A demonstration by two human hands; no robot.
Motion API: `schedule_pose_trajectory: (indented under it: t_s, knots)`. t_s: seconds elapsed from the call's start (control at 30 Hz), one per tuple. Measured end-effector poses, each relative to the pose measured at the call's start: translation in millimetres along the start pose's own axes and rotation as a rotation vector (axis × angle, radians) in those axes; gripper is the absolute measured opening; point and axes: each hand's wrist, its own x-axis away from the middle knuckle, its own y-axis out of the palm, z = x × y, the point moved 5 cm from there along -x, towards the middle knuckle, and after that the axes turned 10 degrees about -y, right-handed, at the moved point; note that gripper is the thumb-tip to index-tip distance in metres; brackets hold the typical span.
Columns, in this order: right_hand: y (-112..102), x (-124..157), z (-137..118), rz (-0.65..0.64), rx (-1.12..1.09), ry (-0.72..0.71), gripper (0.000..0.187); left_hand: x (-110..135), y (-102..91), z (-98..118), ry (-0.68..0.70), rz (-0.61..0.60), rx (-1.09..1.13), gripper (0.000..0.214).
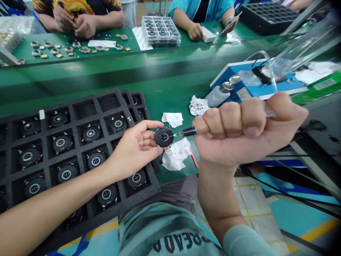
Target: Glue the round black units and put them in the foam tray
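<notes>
Over the black foam tray (87, 99), the left hand (134, 149) grips a round black disc (163, 137) by its rim in the fingertips, while the right hand (242, 131) closes in a fist around a black-handled needle tool (189, 132), its thin tip reaching the disc's face.

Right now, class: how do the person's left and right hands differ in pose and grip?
The left hand is open, its fingers around the edge of a black round part, while the right hand is a clenched fist around a black-handled tool. Both hands are bare.
</notes>
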Motion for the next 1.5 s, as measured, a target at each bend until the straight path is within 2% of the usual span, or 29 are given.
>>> schedule_pose_trajectory:
  t_s: [0.1,0.4,0.57,0.7,1.27,1.5]
  knots:
    - [2,2,-1,0.044,0.015,0.074,0.061,0,-0.3,0,-0.002,0.003,0.003,0.053]
    - [1,-1,1,0.013,0.035,-0.030,0.067,-1,0.5,0,-0.003,-0.001,0.005,0.054]
    - [3,1,1,0.030,0.049,0.009,0.064,0,0.7,1,-0.009,-0.001,0.001,0.054]
    - [1,2,2,0.028,0.037,-0.014,0.064,0,0.3,1,-0.005,-0.002,-0.003,0.054]
    - [9,1,4,-0.081,-0.045,0.008,0.063,-1,1.4,2,-0.005,0.008,-0.014,0.055]
    - [9,2,9,-0.049,-0.090,0.008,0.062,-1,3.0,3,0.001,0.001,-0.018,0.054]
